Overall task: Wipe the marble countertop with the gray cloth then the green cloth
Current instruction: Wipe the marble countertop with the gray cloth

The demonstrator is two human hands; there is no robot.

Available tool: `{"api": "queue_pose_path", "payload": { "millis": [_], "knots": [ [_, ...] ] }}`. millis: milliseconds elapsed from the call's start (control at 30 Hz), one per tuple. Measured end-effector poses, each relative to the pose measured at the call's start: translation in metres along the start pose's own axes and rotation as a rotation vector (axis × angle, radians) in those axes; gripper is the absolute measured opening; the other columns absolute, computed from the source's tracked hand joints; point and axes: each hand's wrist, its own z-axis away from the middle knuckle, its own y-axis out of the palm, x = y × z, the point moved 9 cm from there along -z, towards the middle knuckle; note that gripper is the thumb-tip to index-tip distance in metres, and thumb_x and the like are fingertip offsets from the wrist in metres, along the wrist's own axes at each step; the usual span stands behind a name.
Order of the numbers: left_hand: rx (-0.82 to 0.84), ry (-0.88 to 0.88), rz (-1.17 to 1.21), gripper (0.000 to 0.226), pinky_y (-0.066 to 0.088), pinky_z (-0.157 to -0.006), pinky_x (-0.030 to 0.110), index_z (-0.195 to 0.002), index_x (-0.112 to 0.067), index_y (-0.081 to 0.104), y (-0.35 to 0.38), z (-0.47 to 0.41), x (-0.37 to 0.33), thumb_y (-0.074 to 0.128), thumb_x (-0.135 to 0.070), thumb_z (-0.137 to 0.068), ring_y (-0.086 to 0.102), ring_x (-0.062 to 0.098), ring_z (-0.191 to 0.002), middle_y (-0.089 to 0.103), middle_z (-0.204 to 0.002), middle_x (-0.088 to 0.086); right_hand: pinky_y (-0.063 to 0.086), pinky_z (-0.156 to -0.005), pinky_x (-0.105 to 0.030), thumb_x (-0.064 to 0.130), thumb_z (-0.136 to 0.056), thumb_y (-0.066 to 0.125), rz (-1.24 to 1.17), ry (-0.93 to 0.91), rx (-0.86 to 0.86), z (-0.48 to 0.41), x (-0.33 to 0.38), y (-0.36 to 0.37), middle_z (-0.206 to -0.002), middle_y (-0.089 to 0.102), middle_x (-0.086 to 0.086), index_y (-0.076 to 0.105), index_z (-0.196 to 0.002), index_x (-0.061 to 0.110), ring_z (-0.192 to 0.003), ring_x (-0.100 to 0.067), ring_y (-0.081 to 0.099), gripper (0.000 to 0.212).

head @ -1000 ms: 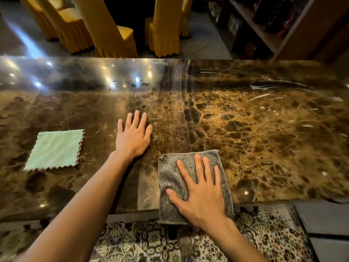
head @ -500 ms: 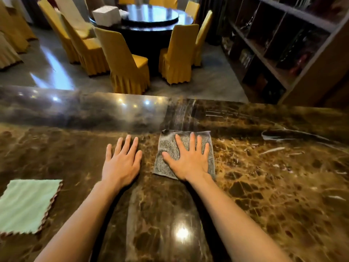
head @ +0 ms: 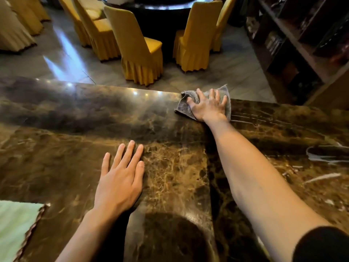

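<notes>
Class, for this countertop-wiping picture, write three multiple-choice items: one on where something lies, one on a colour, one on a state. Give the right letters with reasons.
1. Where is the gray cloth?
A. at the counter's far edge
B. at the near edge
C. on the floor

2. What colour are the covers on the nearest chairs?
A. white
B. yellow
C. blue

3. How is the left hand?
A. closed on the green cloth
B. raised in the air
C. flat and empty on the marble countertop

Answers:
1 A: the right hand presses the gray cloth where the marble ends, one corner past the edge.
2 B: the skirted covers are yellow.
3 C: its fingers lie spread on the stone, while the green cloth sits apart at the lower left.
</notes>
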Motion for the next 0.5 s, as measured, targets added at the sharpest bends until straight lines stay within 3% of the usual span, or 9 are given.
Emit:
{"api": "queue_pose_path", "payload": {
  "millis": [133, 233, 300, 400, 500],
  "knots": [
    [0.018, 0.003, 0.009, 0.064, -0.013, -0.123, 0.041, -0.157, -0.041, 0.001, -0.001, 0.001, 0.000, -0.007, -0.055, -0.095, -0.019, 0.007, -0.151, -0.011, -0.164, -0.016, 0.002, -0.123, -0.054, 0.058, -0.101, 0.022, -0.053, 0.012, -0.027, 0.010, -0.017, -0.005, -0.166, 0.022, -0.017, 0.031, -0.157, 0.033, -0.154, -0.033, 0.014, 0.061],
    [0.063, 0.020, 0.014, 0.063, -0.012, -0.124, 0.044, -0.158, -0.040, 0.000, -0.001, 0.001, -0.002, -0.005, -0.055, -0.097, -0.017, 0.008, -0.151, -0.011, -0.165, -0.015, 0.033, -0.112, -0.046, 0.034, -0.106, 0.035, -0.220, -0.088, -0.248, 0.050, -0.031, -0.037, -0.137, 0.061, -0.014, 0.060, -0.132, 0.021, -0.132, -0.033, 0.050, 0.038],
    [0.107, 0.009, 0.019, 0.059, -0.010, -0.124, 0.047, -0.159, -0.037, 0.001, 0.000, 0.000, -0.001, 0.000, -0.052, -0.102, -0.016, 0.010, -0.152, -0.010, -0.166, -0.012, 0.044, -0.095, -0.038, 0.026, -0.108, 0.037, -0.457, -0.122, -0.386, 0.094, -0.042, -0.069, -0.121, 0.069, -0.016, 0.063, -0.127, 0.014, -0.115, -0.037, 0.061, 0.034],
    [0.174, -0.017, 0.033, 0.059, -0.009, -0.124, 0.052, -0.160, -0.032, 0.002, -0.004, 0.003, -0.006, 0.006, -0.049, -0.104, -0.011, 0.015, -0.154, -0.007, -0.169, -0.007, 0.037, -0.078, -0.026, 0.023, -0.110, 0.039, -0.731, -0.026, -0.487, 0.172, -0.082, -0.113, -0.108, 0.067, -0.008, 0.062, -0.125, 0.008, -0.102, -0.026, 0.063, 0.031],
    [0.141, 0.006, 0.043, 0.061, -0.004, -0.123, 0.056, -0.161, -0.027, 0.006, -0.014, 0.015, -0.024, 0.006, -0.048, -0.103, -0.002, 0.019, -0.156, 0.002, -0.170, -0.003, 0.039, -0.075, -0.039, 0.030, -0.110, 0.039, -0.840, 0.011, -0.580, 0.276, -0.126, -0.155, -0.093, 0.066, -0.010, 0.061, -0.097, 0.007, -0.090, -0.026, 0.061, 0.034]
  ]
}}
